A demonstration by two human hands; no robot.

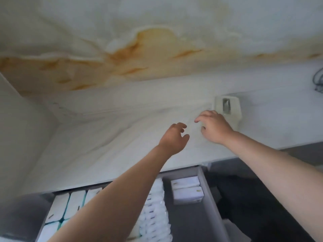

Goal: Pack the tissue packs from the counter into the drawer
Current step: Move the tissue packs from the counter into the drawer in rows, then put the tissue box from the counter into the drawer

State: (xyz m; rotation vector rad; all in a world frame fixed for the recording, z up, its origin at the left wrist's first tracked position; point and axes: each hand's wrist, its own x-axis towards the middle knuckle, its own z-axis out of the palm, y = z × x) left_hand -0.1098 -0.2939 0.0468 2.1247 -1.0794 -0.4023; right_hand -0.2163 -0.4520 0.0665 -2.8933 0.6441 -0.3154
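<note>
marble counter beneath left hand, right hand (fingers loose).

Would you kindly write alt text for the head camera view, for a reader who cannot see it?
The left hand and right hand reach, both empty, across a pale marbled counter, the right hand close to a cream pack lying farther back. Below, an open grey drawer holds rows of white tissue packs.
</note>
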